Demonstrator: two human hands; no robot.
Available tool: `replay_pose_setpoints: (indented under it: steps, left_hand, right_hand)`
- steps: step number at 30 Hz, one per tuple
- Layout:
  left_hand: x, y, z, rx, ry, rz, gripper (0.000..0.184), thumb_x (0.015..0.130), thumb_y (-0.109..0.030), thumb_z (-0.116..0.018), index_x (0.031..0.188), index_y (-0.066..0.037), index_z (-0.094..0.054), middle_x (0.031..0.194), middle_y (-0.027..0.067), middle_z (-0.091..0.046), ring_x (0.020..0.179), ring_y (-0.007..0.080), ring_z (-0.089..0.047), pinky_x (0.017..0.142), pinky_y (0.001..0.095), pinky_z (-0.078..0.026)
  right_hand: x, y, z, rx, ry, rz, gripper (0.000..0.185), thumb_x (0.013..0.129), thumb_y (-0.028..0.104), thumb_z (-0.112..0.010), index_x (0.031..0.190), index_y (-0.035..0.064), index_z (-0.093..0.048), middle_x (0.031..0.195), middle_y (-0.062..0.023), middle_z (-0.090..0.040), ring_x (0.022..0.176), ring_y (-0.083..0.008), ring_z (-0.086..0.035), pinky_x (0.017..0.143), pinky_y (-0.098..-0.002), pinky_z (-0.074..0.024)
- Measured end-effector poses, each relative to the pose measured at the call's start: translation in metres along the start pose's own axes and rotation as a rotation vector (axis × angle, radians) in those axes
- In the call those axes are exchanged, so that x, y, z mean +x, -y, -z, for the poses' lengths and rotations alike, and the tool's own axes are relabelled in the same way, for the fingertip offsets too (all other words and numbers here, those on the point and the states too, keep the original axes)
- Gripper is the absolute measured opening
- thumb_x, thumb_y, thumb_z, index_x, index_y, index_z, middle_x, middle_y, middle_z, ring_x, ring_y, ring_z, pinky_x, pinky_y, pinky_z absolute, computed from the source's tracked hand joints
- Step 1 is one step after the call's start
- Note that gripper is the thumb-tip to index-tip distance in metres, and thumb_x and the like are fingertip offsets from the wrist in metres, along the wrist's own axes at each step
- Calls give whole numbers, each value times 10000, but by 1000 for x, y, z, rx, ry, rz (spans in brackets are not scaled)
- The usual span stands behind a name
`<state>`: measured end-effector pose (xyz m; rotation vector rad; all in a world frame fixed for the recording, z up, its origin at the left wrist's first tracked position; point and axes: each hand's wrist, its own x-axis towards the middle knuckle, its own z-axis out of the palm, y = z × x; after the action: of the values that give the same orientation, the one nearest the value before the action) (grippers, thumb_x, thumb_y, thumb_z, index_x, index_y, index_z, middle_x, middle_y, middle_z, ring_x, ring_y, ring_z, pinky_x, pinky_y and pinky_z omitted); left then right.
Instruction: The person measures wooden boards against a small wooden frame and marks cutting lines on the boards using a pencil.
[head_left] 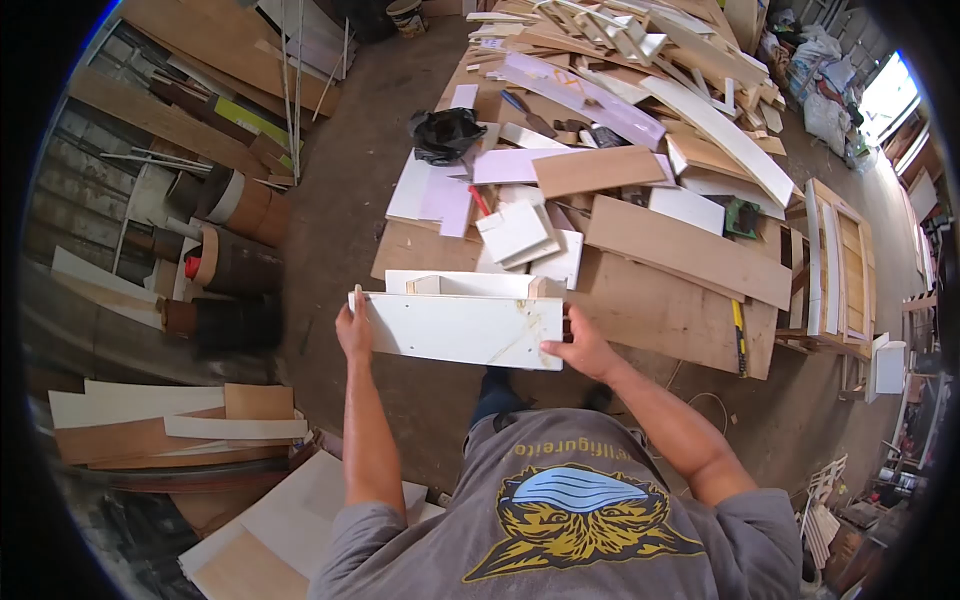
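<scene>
A white wooden box frame [450,325] is held up in front of me at the near edge of the workbench. Its long front board faces me and shows a few small screw or nail marks and a brownish stain near the right end. Behind it runs a second white board [480,283], with short wooden blocks between the two. My left hand [353,328] grips the left end, fingers at the edge. On the right end, my right hand [585,345] is closed, its thumb on the front face and its fingers partly hidden behind.
The wooden workbench [660,320] carries stacked white squares [517,235], loose boards [690,250], a black plastic bag [445,135] and a yellow-black tool [739,338] near its right edge. Offcuts [180,420] lie at lower left. A wooden frame [840,260] stands at right.
</scene>
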<state>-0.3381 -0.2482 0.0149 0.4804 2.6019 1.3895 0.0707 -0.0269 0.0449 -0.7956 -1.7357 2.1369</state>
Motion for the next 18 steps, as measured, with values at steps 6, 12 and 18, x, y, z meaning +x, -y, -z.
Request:
replay_pose_setpoints:
  steps: [6, 12, 18]
  left_hand:
    - [167, -4, 53, 355, 62, -3, 722, 933, -684, -625, 1033, 21, -740, 918, 218, -743, 913, 377, -718, 823, 466, -521]
    - [257, 39, 59, 316, 88, -27, 676, 957, -651, -623, 1040, 8, -749, 932, 205, -749, 903, 367, -720, 821, 452, -523]
    - [286, 68, 16, 258, 183, -13, 659, 959, -614, -656, 959, 40, -732, 850, 189, -733, 834, 310, -710, 790, 443, -525]
  right_hand:
    - [114, -23, -114, 181, 26, -54, 762, 883, 52, -765, 1514, 17, -338, 1435, -143, -516, 1313, -243, -530, 1129, -400, -416]
    - [226, -71, -150, 97, -57, -102, 602, 927, -25, -706, 1454, 15, -419, 1370, -106, -583, 1291, -210, -554, 1117, -369, -434]
    - [244, -81, -133, 156, -177, -187, 594, 902, 50, -748, 1424, -19, -474, 1229, -146, -669, 1126, -216, -654, 978, -356, -517]
